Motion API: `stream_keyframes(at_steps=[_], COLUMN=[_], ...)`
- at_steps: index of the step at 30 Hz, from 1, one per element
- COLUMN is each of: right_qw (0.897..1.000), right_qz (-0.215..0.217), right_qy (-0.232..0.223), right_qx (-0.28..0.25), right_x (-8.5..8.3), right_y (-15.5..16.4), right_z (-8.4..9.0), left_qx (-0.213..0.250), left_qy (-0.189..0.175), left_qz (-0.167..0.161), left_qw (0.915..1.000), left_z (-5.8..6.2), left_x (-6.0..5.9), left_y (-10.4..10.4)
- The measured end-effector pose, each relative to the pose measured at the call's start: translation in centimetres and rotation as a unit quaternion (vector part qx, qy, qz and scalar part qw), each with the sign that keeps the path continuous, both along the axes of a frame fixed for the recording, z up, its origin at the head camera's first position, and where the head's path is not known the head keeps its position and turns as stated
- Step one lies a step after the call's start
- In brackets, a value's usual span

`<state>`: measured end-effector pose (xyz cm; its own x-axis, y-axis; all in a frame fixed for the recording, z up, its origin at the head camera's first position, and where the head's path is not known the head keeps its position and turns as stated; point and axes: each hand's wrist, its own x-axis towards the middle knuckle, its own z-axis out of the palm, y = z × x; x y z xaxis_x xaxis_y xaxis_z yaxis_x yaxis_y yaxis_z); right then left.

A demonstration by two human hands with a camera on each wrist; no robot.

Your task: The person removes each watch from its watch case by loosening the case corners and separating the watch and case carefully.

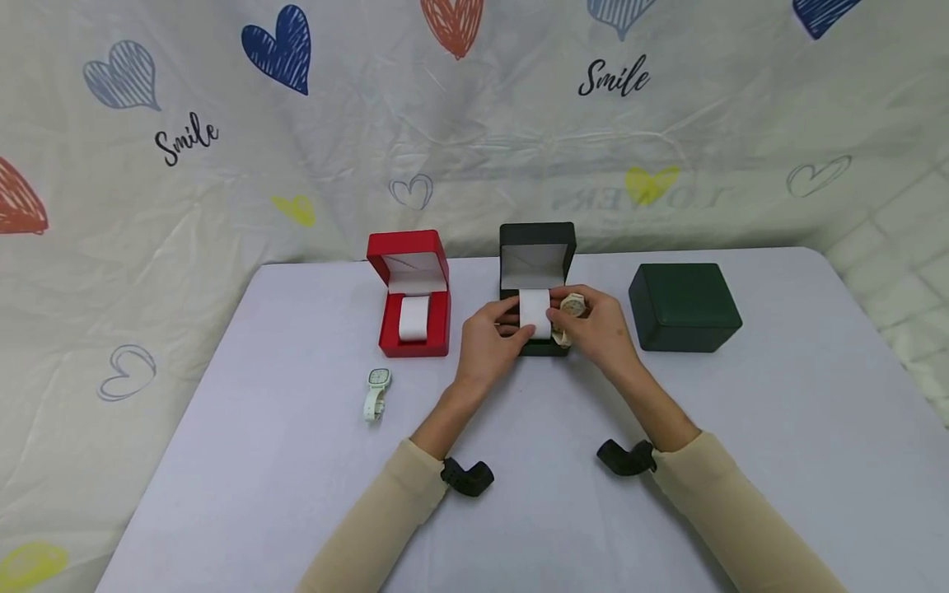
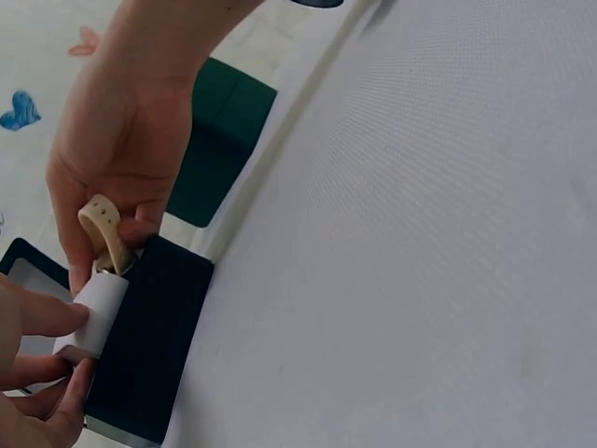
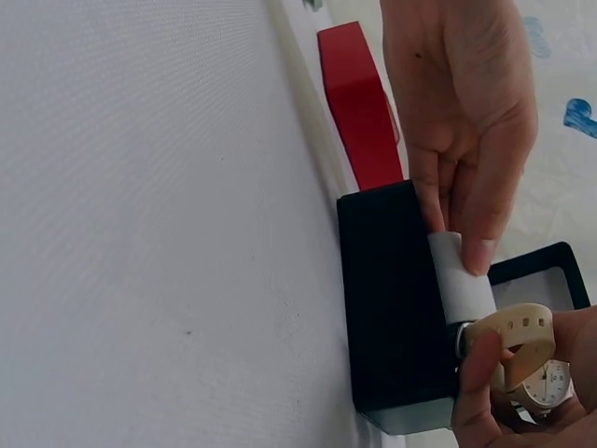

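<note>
Cream-strapped wristwatch (image 3: 546, 385), at the right-hand end of the black watch box (image 3: 396, 303): the right grip (image 1: 602, 325) pinches its strap between thumb and fingers, right beside the white cushion (image 1: 535, 314). The left grip (image 1: 485, 342) pinches that cushion by its other end, thumb at the near side; the cushion sits up proud of the black box's front wall. Whether the strap loop already passes round the cushion's end I can't tell.

To do this well, I'd keep the left pinch firm so the cushion can't twist, spread the strap a little, and ease it along the cushion evenly, dial facing up. A tight loop may well drag or crease the padding, and the buckle could scuff it.

Left of the black box stands a red watch box (image 1: 439, 325), lid raised, with its own white pillow (image 1: 413, 319) inside; nearer the person than that red one lies a white wristwatch (image 1: 376, 395). Right of the black box is a closed green box (image 1: 685, 309).

All rest on a white-covered desk (image 1: 549, 519). Behind the black box hangs a pale, wrinkled cloth (image 1: 504, 140) printed with hearts and "Smile".
</note>
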<state>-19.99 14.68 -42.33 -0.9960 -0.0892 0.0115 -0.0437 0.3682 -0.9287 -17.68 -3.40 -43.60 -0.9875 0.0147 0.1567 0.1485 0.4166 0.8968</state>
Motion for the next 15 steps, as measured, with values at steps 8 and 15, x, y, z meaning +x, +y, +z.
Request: stream_keyframes(at_steps=[8, 15], right_qw=[1.000, 0.999], right_qz=[0.000, -0.006], right_qy=[0.000, 0.006], right_qx=[0.014, 0.040], right_x=[-0.08, -0.05], right_y=[0.06, -0.07], right_z=[0.05, 0.04], left_qx=[-0.010, -0.032], left_qy=[0.003, -0.007], left_qz=[-0.009, -0.010], left_qw=[0.9999, 0.9994], left_z=[-0.17, 0.22], left_x=[-0.42, -0.45], left_y=[-0.01, -0.06])
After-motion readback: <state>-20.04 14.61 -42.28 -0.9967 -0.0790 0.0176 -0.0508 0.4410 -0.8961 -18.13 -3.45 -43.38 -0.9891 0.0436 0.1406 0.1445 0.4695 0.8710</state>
